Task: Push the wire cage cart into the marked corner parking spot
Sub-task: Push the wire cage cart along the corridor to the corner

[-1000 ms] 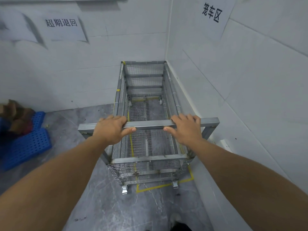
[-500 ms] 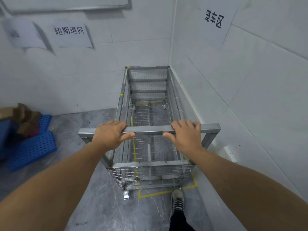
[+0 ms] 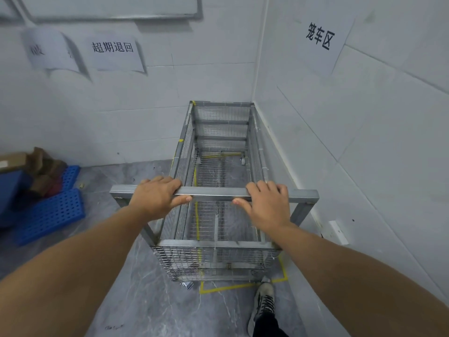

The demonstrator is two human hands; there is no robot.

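Observation:
The grey wire cage cart (image 3: 218,259) stands lengthwise in the room's corner, its far end close to the back wall and its right side along the right wall. Yellow floor tape (image 3: 230,287) outlining the parking spot shows in front of the cart's near end and through its mesh floor. My left hand (image 3: 155,197) grips the cart's metal handle bar (image 3: 213,191) on the left. My right hand (image 3: 266,203) grips the same bar on the right.
Blue perforated plastic pallets (image 3: 51,212) with crumpled cardboard (image 3: 41,169) lie on the floor at left. Paper signs (image 3: 113,53) hang on the back wall and another sign (image 3: 320,42) on the right wall. My right shoe (image 3: 263,300) is just behind the cart.
The cart has rolled deeper into the corner, covering more of the yellow outline. My right foot has stepped forward behind it. Both hands keep their grip on the bar.

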